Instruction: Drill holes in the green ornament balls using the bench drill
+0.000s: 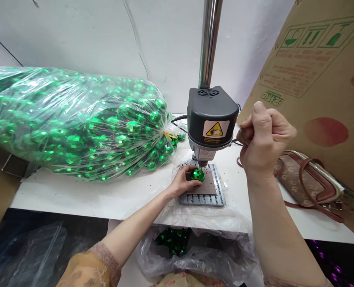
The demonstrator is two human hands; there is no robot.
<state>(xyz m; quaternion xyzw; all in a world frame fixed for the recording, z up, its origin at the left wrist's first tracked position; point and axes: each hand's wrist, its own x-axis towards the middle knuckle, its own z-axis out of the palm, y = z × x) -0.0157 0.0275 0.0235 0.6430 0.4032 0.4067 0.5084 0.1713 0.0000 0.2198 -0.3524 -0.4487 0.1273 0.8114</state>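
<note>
A shiny green ball [198, 174] is held between the thumb and fingers of my left hand [183, 181], directly under the chuck of a black drill press [212, 115]. Beneath the ball lies a brown board [206, 187] on the slotted metal base [220, 199]. My right hand [262, 137] is raised at the machine's right side, its fingers wrapped round the feed lever, which mostly hides inside the fist. Whether the drill tip touches the ball is too small to tell.
A large clear bag of green balls [75, 127] fills the left of the white table [84, 195]. On the right stand a patterned handbag [308, 179] and a big cardboard box [320, 99]. Below the table edge, an open plastic bag [224, 259] holds green balls.
</note>
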